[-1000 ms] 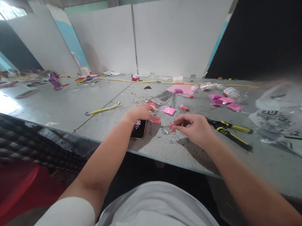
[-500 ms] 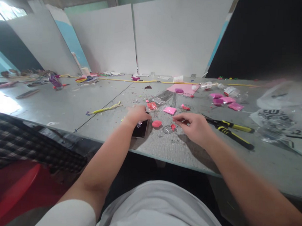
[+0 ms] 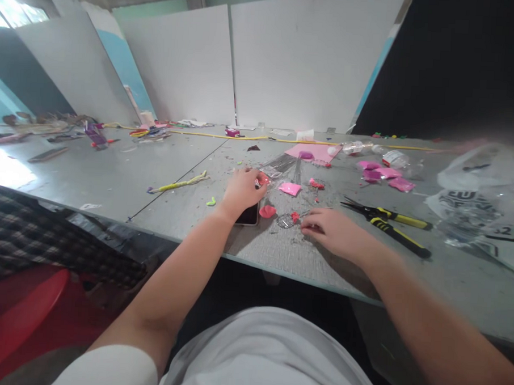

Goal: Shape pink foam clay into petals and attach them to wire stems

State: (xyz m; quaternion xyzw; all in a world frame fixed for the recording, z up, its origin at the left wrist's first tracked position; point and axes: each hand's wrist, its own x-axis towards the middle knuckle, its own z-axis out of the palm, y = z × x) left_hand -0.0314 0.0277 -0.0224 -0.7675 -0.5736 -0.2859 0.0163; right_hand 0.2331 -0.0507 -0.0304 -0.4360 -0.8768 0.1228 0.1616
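Observation:
My left hand (image 3: 245, 192) reaches over the upper part of a dark phone (image 3: 248, 216) lying on the table. Its fingers and thumb close around a small red packet (image 3: 262, 180), partly hidden by them. My right hand (image 3: 334, 231) rests low over the table with fingers curled together; whatever lies between the fingertips cannot be made out. Just left of those fingertips are a round wire frame (image 3: 285, 220) and a bit of red clay (image 3: 295, 217) at its edge. A coral-red clay lump (image 3: 267, 211) sits between my hands. Behind it lies a pink packet (image 3: 290, 189).
Yellow-handled pliers (image 3: 398, 221) lie right of my right hand, before a plastic bag (image 3: 478, 196). Several pink packets (image 3: 388, 172) and clear bottles (image 3: 397, 160) are farther back. Yellow-green twisted strands (image 3: 178, 184) lie left. Someone's checkered clothing (image 3: 46, 234) shows beyond the table edge.
My left hand has moved forward and right from the phone's edge onto the red packet. The phone's screen, lit before, is dark. My right hand has drawn slightly toward me.

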